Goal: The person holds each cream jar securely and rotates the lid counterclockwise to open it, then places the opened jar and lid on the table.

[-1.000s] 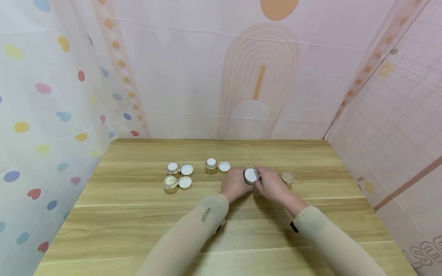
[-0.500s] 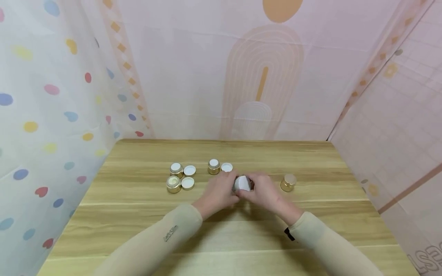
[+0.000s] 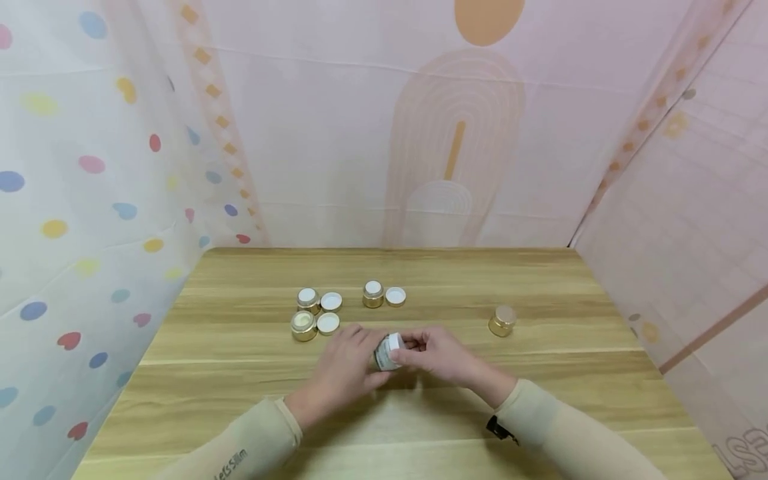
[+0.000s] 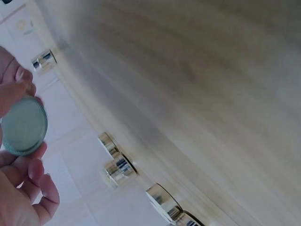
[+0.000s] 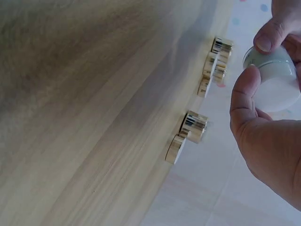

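Observation:
Above the front middle of the table, both hands hold one small jar (image 3: 381, 356), tilted on its side. Its body is clear greenish glass with a label; its white screw lid (image 5: 278, 94) points toward the right hand. My left hand (image 3: 343, 365) grips the body from the left, thumb in front. My right hand (image 3: 441, 355) has its thumb and fingers on the lid. In the left wrist view the jar's round, ridged-edge base (image 4: 24, 126) shows between the fingers. The lid looks seated on the jar; whether it is loose I cannot tell.
Two gold jars without outer lids (image 3: 304, 328) stand at the left, with upturned lids (image 3: 328, 324) beside them. Another gold jar (image 3: 373, 295) stands behind the hands beside its lid (image 3: 395, 297). A capped gold jar (image 3: 502, 321) stands alone at the right.
Both hands have brought the jar left and toward the table's front edge. The jar has tipped from lid-up onto its side, lid to the right.

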Demonstrator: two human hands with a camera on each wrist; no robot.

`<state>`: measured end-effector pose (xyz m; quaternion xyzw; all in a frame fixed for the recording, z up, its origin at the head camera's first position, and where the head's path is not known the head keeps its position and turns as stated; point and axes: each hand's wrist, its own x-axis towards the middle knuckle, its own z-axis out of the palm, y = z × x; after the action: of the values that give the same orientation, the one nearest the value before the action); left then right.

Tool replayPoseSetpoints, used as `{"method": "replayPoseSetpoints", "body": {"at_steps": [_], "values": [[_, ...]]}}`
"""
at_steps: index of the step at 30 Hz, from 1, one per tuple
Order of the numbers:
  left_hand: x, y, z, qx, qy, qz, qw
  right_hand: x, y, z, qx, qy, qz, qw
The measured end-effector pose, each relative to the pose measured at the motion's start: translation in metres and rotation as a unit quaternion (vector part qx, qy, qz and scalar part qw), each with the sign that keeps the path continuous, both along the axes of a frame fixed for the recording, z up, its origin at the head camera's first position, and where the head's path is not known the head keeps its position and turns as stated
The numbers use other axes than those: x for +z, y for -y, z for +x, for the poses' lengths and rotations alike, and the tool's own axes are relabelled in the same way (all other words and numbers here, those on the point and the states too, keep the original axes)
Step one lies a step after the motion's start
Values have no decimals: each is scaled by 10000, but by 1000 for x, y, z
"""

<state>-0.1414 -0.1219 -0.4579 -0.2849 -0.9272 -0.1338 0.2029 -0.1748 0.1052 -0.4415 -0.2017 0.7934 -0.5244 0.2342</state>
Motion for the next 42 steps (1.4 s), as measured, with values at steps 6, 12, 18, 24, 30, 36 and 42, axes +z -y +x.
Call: {"method": "replayPoseSetpoints", "body": {"at_steps": [6, 12, 18, 24, 30, 36, 42], "values": [[-1, -1, -6, -182, 108, 112, 9997, -4, 0, 0, -4, -357, 292, 9989], [0, -3, -8, -224, 434, 262, 9985, -2, -3, 1, 120, -914, 574, 9941], [1, -5, -7, -13, -90, 223, 9997, 2, -1, 0, -107, -859, 286, 9958], [-1, -7, -4, 264, -546, 64, 9981, 2, 3, 0, -37, -741, 178, 9971], [3, -6, -1, 334, 43, 32, 9994, -1, 5, 3, -51, -926, 399, 9949], [3, -6, 0, 451, 270, 123, 9985, -1, 5, 2, -10, -1187, 487, 9917], [3, -7, 0, 533, 188, 52, 9984, 2, 4, 2, 122, -1579, 695, 9849]]}}
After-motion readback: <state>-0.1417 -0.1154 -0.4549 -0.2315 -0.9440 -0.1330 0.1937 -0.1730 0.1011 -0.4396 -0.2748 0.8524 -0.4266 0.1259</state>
